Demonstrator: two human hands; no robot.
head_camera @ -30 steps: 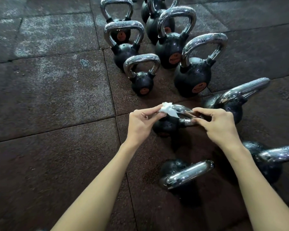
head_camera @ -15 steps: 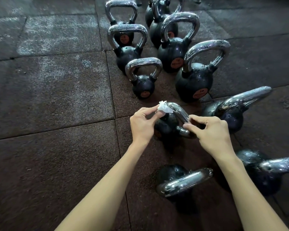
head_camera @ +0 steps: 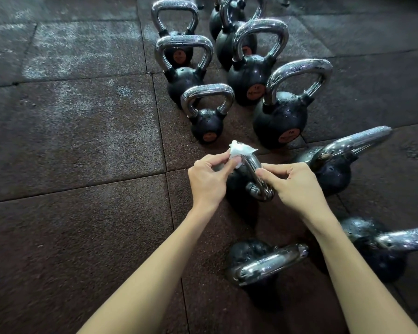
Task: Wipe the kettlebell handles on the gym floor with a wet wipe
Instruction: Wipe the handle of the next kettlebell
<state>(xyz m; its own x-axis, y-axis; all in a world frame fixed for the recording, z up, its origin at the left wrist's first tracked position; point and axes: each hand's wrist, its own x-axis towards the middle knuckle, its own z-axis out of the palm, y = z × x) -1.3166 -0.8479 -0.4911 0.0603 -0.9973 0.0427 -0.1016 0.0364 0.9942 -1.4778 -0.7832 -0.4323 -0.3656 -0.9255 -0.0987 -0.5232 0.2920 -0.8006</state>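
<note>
A small black kettlebell (head_camera: 237, 183) with a chrome handle (head_camera: 253, 169) sits mid-frame on the rubber floor, between my two hands. My left hand (head_camera: 208, 179) pinches a crumpled white wet wipe (head_camera: 239, 149) against the far end of that handle. My right hand (head_camera: 295, 186) grips the near end of the same handle with its fingertips. Most of the kettlebell's body is hidden behind my hands.
Several upright kettlebells (head_camera: 206, 112) stand in a cluster beyond my hands. Three more lie around my right arm: one at the right (head_camera: 336, 160), one at the far right edge (head_camera: 381, 244), one in front (head_camera: 263, 261). Dark rubber floor tiles (head_camera: 70, 141) stretch to the left.
The handle has turned from lying across to pointing away from me. My hands have come closer together, and the wipe has moved along the handle to its far end.
</note>
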